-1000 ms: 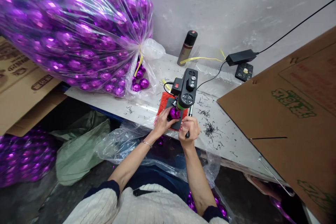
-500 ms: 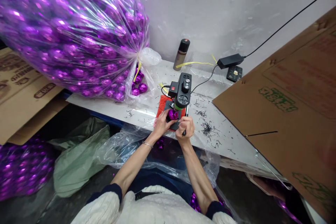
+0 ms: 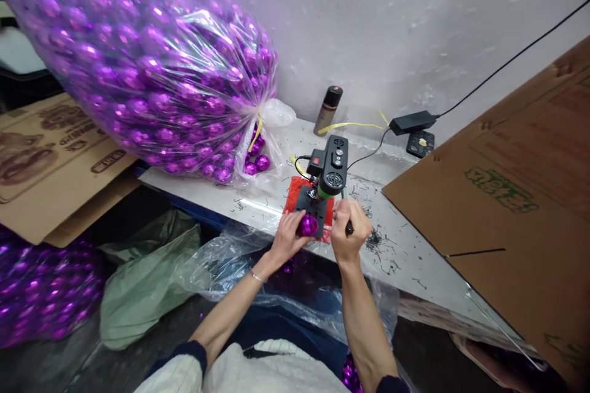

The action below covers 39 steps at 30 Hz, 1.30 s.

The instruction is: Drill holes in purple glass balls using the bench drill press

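Observation:
My left hand (image 3: 289, 234) has its fingers closed around a shiny purple ball (image 3: 309, 225), at the near end of a black base plate (image 3: 302, 201). Behind the ball stands a small black bench machine (image 3: 335, 164) that looks like a mini drill press, with a green band under its head. The ball is clear of the head. To the right of the base, my right hand (image 3: 351, 230) is wrapped in a fist round a lever handle, whose black end (image 3: 349, 228) pokes out. A red sheet (image 3: 291, 193) lies beneath the base.
A large clear bag of purple balls (image 3: 184, 104) leans at the left. Cardboard boxes (image 3: 498, 196) (image 3: 59, 159) flank the white table (image 3: 216, 194). At the back are a spray can (image 3: 328, 112) and a power adapter (image 3: 413, 122). Black scraps (image 3: 375, 237) litter the right side.
The ball has come out from under the machine's head toward me, in my left hand. My right hand has shifted right with the lever handle. The camera view has turned slightly.

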Tool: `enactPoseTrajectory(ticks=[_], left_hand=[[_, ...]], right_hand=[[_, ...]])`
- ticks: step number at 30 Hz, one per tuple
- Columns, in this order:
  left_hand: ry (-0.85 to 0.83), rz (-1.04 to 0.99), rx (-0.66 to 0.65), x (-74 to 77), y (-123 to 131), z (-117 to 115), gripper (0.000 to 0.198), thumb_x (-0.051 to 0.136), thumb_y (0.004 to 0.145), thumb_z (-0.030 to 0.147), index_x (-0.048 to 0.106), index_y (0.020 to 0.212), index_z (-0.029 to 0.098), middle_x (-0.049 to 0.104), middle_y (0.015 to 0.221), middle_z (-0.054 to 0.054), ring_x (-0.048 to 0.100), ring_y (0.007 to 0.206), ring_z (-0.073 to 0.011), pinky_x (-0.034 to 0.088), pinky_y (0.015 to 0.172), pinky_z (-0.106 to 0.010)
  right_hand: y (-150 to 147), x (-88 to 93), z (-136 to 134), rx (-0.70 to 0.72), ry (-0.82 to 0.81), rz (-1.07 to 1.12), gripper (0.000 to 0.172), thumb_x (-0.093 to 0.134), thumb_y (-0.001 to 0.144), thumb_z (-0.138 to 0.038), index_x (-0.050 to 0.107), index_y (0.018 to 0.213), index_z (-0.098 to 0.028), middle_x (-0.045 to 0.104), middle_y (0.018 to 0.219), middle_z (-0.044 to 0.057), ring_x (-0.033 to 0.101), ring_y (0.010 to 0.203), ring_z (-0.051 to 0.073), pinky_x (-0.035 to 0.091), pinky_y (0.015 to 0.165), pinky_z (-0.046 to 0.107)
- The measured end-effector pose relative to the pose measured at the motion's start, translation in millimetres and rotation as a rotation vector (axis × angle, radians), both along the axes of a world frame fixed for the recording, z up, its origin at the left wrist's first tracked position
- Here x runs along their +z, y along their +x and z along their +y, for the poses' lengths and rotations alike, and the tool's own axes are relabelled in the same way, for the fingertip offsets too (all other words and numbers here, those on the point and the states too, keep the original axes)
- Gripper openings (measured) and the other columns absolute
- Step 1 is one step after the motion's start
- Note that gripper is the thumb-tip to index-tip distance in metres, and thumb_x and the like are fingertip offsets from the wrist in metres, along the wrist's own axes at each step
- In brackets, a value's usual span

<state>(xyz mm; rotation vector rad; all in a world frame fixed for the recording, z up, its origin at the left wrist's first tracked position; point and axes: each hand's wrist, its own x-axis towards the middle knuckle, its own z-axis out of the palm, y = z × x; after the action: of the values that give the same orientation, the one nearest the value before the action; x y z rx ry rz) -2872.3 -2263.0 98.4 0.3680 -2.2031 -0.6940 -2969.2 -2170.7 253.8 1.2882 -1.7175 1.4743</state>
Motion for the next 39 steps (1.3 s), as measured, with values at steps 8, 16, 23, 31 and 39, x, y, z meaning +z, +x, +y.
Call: enactPoseTrajectory(ticks=[8, 16, 23, 31, 39], left_hand=[[-0.134, -0.038, 0.159, 35.2, 12.5, -55.8, 0.084, 0.029, 0.092, 0.073, 0.038, 0.15, 0.013, 0.051, 0.146, -0.021, 0.044, 0.14, -0.032, 0.035, 0.116, -0.05], [0.112, -0.792, 0.427, 124.3, -55.2, -213.8, 0.04, 0.048, 0.093, 0.022, 0.059, 0.128, 0.005, 0.064, 0.126, -0.025, 0.058, 0.125, -0.0348, 0.043, 0.106, -0.044], [0.104, -0.848, 0.258, 113.0, -40.7, -209.2, 0.061, 0.061, 0.075, 0.005, 0.053, 0.136, 0.011, 0.038, 0.152, -0.026, 0.057, 0.126, -0.0349, 0.045, 0.107, -0.043], [0.469, 0.055, 0.225, 120.0, 4.9, -189.1, 0.061, 0.072, 0.077, 0.035, 0.05, 0.133, 0.02, 0.055, 0.129, -0.012, 0.063, 0.111, -0.026, 0.052, 0.099, -0.042], [1.242, 0.267, -0.163, 81.6, 22.0, -69.9, 0.054, 0.075, 0.072, 0.04, 0.056, 0.119, 0.019, 0.066, 0.098, -0.005, 0.065, 0.068, -0.0112, 0.052, 0.057, -0.022]], right_hand=[[2.2, -18.5, 1.0, 0.021, -0.004, 0.088, 0.025, 0.045, 0.091, -0.004, 0.047, 0.073, -0.021, 0.054, 0.069, 0.0, 0.052, 0.064, 0.012, 0.041, 0.06, 0.026], [4.1, -20.1, 2.1, 0.022, 0.019, 0.085, 0.024, 0.044, 0.09, -0.002, 0.048, 0.076, -0.021, 0.054, 0.072, 0.0, 0.053, 0.067, 0.012, 0.043, 0.062, 0.025], [2.0, -23.9, 2.1, 0.021, 0.024, 0.087, 0.024, 0.045, 0.09, -0.004, 0.048, 0.075, -0.021, 0.055, 0.072, 0.001, 0.053, 0.067, 0.013, 0.043, 0.063, 0.026], [1.9, -16.5, 2.5, 0.01, 0.019, 0.11, 0.023, 0.045, 0.091, -0.006, 0.05, 0.073, -0.021, 0.055, 0.069, 0.0, 0.052, 0.065, 0.013, 0.041, 0.061, 0.026], [-2.4, 12.2, 2.3, 0.009, 0.059, 0.072, 0.027, 0.045, 0.094, -0.011, 0.047, 0.069, -0.021, 0.05, 0.062, -0.002, 0.047, 0.059, 0.011, 0.037, 0.059, 0.027]])
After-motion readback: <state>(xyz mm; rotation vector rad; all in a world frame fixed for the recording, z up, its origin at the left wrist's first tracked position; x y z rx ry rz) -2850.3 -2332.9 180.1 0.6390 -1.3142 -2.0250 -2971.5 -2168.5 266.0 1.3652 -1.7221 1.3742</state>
